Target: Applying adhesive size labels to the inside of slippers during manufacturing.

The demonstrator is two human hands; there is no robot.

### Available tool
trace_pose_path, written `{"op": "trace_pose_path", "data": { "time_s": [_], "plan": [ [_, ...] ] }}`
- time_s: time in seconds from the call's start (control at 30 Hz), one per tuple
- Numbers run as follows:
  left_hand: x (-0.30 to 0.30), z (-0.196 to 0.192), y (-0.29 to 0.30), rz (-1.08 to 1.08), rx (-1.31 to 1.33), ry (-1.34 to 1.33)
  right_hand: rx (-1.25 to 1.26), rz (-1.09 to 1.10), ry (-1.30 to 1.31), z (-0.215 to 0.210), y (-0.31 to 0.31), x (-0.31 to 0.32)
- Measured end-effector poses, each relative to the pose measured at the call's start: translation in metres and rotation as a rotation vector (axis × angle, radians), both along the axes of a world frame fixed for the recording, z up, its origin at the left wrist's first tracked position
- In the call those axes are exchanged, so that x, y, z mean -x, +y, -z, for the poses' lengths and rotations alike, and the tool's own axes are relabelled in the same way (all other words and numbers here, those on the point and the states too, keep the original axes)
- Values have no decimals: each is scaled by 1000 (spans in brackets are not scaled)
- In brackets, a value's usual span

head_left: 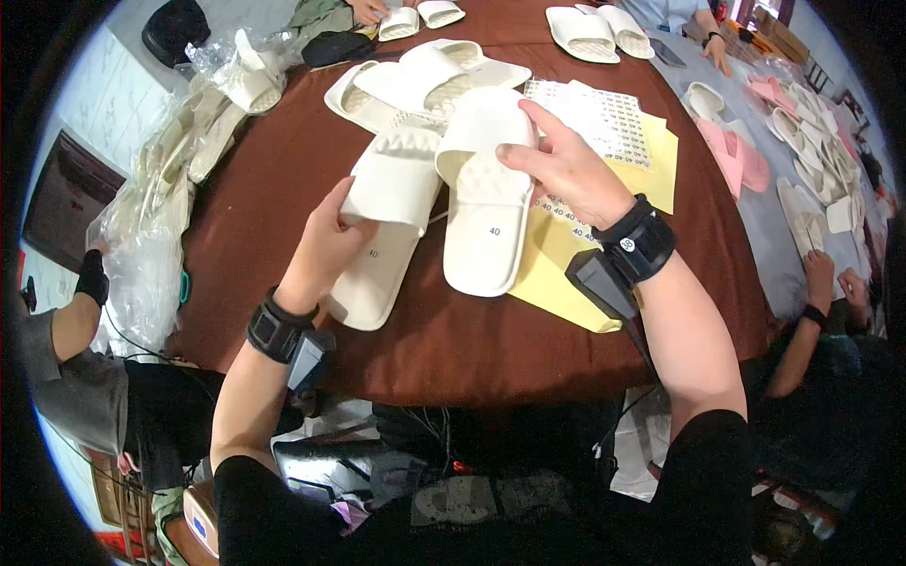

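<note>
Each of my hands grips a cream slide slipper above the brown-covered table. My left hand (330, 247) is closed on the strap side of the left slipper (366, 283), thumb on top and the other fingers hidden beneath. With my right hand (576, 165) I pinch the strap of the right slipper (483, 247), which bears a small printed label on its heel. The two slippers lie side by side, heels toward me. Under my right hand are yellow backing paper (557, 292) and a white sticker sheet (609, 123) printed in rows.
More cream slippers (429, 75) lie just beyond my hands, and another pair (599, 36) sits at the far edge. Plastic-wrapped slippers (212, 132) line the left side. Pink slippers (731, 156) and cream ones cover the grey table at right, where other people's hands rest.
</note>
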State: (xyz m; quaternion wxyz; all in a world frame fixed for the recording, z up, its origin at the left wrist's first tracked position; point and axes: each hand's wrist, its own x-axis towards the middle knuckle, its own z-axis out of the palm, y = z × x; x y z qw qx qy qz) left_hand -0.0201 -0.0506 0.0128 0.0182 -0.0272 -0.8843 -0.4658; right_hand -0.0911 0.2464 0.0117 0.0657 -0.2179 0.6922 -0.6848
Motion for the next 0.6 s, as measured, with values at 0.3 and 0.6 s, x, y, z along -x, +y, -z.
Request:
{"op": "trace_pose_path", "data": {
  "time_s": [0.3, 0.6],
  "plan": [
    [11, 5, 26, -30, -439, -31, 3, -109, -79, -8, 7, -5],
    [-18, -2, -4, -46, 37, 21, -238, -54, 101, -5, 7, 0]
  ]
}}
